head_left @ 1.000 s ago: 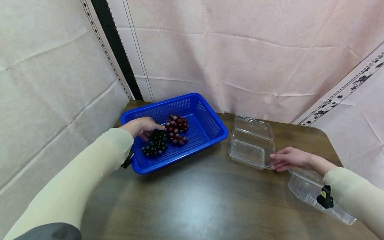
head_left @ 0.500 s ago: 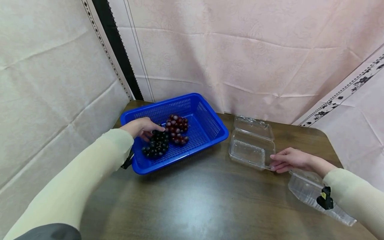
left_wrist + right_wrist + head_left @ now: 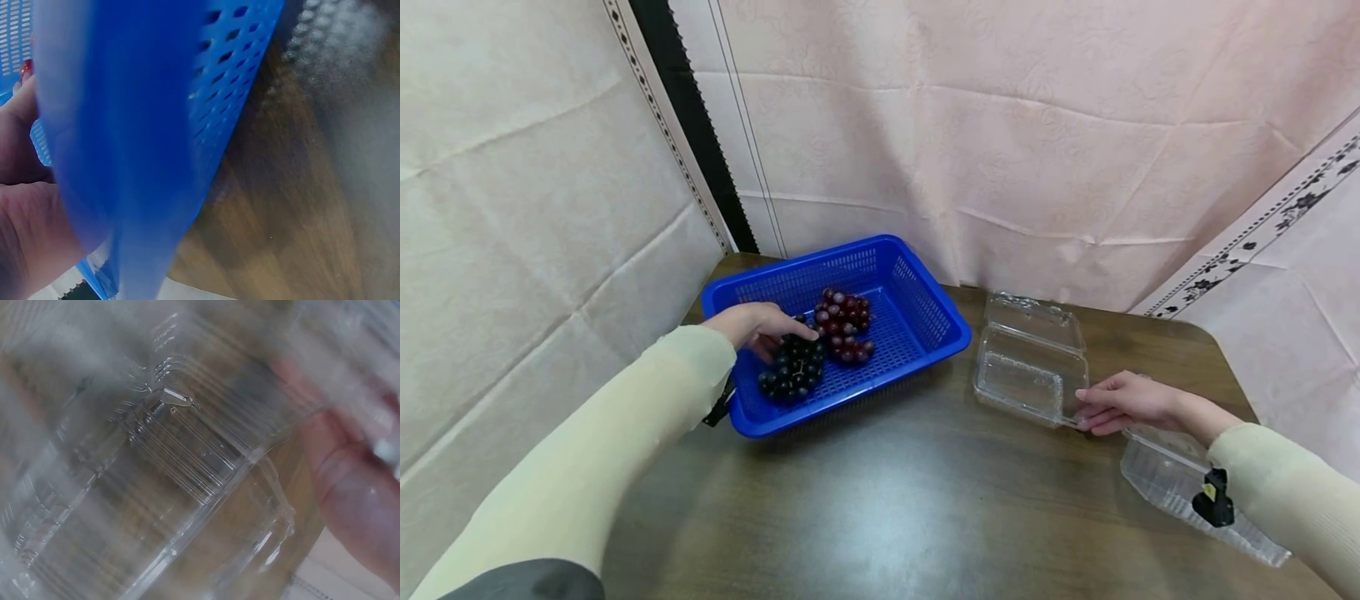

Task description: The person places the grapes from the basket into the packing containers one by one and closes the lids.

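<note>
My left hand (image 3: 760, 327) reaches over the near-left rim of a blue basket (image 3: 898, 325) and grips a bunch of black grapes (image 3: 793, 371), thumb on top and fingers partly hidden at its left side. Right beside it in the basket lies a bunch of red grapes (image 3: 844, 321). In the left wrist view, the blurred basket wall (image 3: 150, 137) covers most of the hand. With my right hand (image 3: 1123, 402) I pinch the near-right corner of a clear plastic clamshell box (image 3: 1022, 379), which lies with its lid (image 3: 1036, 322) folded back.
Another clear plastic container (image 3: 1165, 471) lies under my right forearm, its ribbed wall filling much of the right wrist view. Basket and boxes sit on a brown wooden table (image 3: 880, 500). Pale cloth (image 3: 1000, 150) hangs behind the table and at both sides.
The black grapes have shifted slightly to the right and tilted in my left hand, which has moved a little right too. My right hand and the clamshell box look nearly unchanged.
</note>
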Demonstrator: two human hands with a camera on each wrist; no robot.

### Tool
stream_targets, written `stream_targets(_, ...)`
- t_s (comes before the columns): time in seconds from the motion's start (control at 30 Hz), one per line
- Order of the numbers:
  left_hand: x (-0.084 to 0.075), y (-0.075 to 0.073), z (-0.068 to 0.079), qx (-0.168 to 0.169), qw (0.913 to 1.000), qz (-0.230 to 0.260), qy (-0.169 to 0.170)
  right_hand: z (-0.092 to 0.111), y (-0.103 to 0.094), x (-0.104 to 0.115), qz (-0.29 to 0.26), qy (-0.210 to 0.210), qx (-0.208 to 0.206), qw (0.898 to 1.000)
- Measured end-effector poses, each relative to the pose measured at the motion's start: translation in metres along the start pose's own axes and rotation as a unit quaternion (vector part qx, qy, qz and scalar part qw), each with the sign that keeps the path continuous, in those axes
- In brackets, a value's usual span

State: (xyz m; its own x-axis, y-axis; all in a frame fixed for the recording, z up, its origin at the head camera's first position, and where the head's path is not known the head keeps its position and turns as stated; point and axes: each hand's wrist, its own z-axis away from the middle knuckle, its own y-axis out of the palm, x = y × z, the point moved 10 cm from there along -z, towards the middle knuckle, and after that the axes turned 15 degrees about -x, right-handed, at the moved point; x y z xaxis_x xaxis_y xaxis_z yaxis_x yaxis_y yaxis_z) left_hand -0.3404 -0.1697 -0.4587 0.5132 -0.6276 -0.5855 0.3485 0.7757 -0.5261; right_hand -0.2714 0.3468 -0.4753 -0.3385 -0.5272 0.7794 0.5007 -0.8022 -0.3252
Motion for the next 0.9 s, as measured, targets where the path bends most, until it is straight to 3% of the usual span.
stream_targets(0.37, -0.005, 0.007, 0.002, 0.026, 0.9996, 0.000, 0.013, 0.000, -0.001, -0.002, 0.003, 0.000, -0.007, 1.000)
stream_targets(0.53, -0.003, 0.014, 0.004, 0.052, 0.9986, 0.001, 0.007, 0.000, 0.000, -0.003, 0.003, -0.001, -0.005, 1.000)
stream_targets(0.9, 0.001, 0.024, 0.007, 0.071, 0.9971, -0.024, -0.008, 0.000, 0.000, -0.004, 0.006, 0.001, -0.006, 1.000)
